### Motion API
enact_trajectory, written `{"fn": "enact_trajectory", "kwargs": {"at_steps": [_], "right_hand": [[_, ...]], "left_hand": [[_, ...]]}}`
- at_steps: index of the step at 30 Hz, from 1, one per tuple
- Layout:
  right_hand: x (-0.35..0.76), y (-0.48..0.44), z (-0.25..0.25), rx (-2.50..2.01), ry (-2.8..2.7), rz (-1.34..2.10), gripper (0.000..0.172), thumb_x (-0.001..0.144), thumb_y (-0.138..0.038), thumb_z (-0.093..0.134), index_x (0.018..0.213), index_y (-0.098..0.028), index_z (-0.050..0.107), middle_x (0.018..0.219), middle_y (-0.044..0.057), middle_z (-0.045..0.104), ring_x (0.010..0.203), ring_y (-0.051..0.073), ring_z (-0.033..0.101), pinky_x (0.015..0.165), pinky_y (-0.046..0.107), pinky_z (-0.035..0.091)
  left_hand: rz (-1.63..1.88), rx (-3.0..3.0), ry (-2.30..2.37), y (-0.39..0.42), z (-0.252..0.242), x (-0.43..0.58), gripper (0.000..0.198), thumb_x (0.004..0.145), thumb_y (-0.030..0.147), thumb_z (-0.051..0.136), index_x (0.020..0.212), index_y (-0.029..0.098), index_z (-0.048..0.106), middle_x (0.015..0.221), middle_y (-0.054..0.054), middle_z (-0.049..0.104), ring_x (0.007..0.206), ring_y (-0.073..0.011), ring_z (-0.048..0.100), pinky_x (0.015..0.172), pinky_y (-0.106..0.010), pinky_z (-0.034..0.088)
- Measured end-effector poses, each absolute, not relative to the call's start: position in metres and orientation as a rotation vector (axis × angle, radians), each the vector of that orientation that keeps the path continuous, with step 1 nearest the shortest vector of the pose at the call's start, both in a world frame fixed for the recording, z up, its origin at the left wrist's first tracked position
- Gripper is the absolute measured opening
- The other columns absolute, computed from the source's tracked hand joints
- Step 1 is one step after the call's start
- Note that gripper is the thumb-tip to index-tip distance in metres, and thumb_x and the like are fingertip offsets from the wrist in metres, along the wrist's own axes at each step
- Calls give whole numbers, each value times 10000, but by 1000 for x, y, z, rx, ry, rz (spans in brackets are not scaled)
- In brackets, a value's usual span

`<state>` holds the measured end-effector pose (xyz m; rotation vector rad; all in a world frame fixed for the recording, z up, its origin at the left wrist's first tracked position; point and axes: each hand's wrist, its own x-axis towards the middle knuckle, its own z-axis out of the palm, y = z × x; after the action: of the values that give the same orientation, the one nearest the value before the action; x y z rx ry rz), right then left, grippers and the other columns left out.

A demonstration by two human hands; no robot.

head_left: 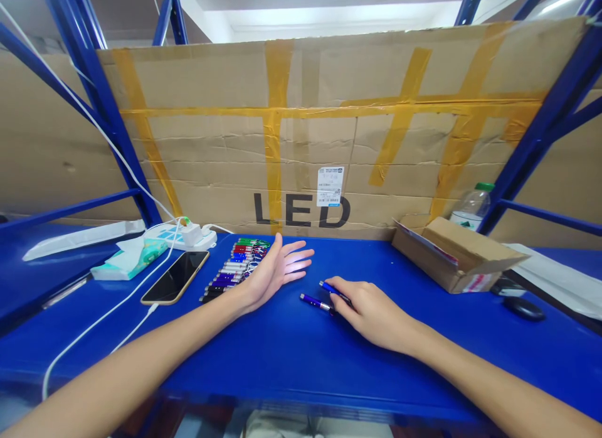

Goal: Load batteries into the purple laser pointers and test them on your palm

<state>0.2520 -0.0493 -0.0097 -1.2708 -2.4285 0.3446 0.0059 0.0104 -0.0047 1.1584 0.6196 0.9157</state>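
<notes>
My left hand (277, 272) is held up with fingers spread and nothing in it, a pale bluish light spot falling on its fingers. Just left of it lies a row of several small pen-like lights (230, 272) in green, red, blue, silver, purple and black, partly covered by the hand. My right hand (364, 306) grips a blue pen light (328, 286) between thumb and fingers, its silver tip pointing left towards my left hand. A second blue-purple pen light (314, 302) lies on the blue table beside the right fingertips.
A phone (176, 278), white cables, a tissue pack (129, 259) and a power strip (197, 237) are on the left. An open cardboard box (458, 256), a bottle (473, 206) and a black mouse (523, 307) stand right. A cardboard wall (221, 149) rises behind.
</notes>
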Motion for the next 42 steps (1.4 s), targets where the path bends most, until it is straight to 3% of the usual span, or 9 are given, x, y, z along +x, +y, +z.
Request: {"fn": "enact_trajectory", "kwargs": {"at_steps": [6,9,16,25,33,42], "right_hand": [[253,-48,-12,-1264,-2318,292,306,1131,-344,372,1280,-224,611,1060,79,794,903,250,751,772,343,481],[253,-48,-12,-1294,-2382,299,282,1121,-322,392,1208,-217,639,1011,76,797,879,254,754,759,343,474],[254,-49,-9,-1209,-2308,278,313,1142,-351,367,1260,-227,630,1015,69,795,849,239,744,749,341,495],[258,-45,-15,-1200,-2402,188,428,1140,-340,382,1454,-201,636,1391,129,747,1187,303,754,973,426,577],[259,-43,-16,-1206,-2445,229,391,1142,-325,410,1396,-214,685,1230,112,809,1059,273,784,917,384,585],[259,-42,-20,-1197,-2371,179,411,1137,-346,418,1456,-229,648,1378,119,759,1180,298,759,998,441,591]], "left_hand": [[897,1186,630,8,-4,6,857,1052,790,225,1628,199,458,1674,-162,493,1544,-351,465,1287,-534,311],[905,1183,637,8,-3,6,837,1061,776,224,1615,200,472,1663,-168,506,1536,-349,475,1275,-532,331],[904,1183,610,9,-5,5,842,1049,789,264,1623,211,476,1671,-171,494,1548,-361,461,1286,-549,307],[915,1176,608,10,-6,6,826,1061,773,243,1605,201,488,1660,-179,506,1536,-360,478,1281,-557,318],[906,1168,609,9,-5,6,848,1058,772,253,1624,178,465,1668,-190,491,1536,-361,474,1276,-546,329],[913,1159,613,8,-5,6,848,1048,787,283,1606,187,501,1665,-195,493,1532,-373,481,1274,-561,325]]}}
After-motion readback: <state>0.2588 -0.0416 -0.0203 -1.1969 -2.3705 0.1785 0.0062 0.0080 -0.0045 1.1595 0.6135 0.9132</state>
